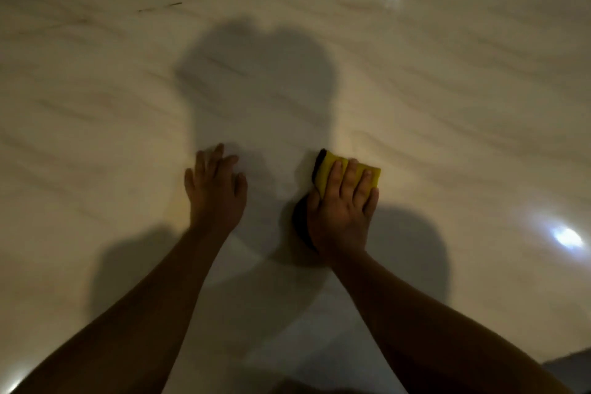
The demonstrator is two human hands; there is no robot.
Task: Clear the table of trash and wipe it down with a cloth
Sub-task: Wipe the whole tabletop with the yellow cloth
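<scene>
- Head view: the right hand (343,206) presses a folded yellow, dark-backed cloth (328,166) flat on the glossy pale marble-look worktop (431,89), fingers (350,176) straight and close together.
- Nearby the left hand (216,190) braces, fingers spread; since nothing pinches the cloth, it could slip free on the slick surface.

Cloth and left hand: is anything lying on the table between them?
No. The head view shows only bare, shadowed table between the left hand and the cloth.
</scene>
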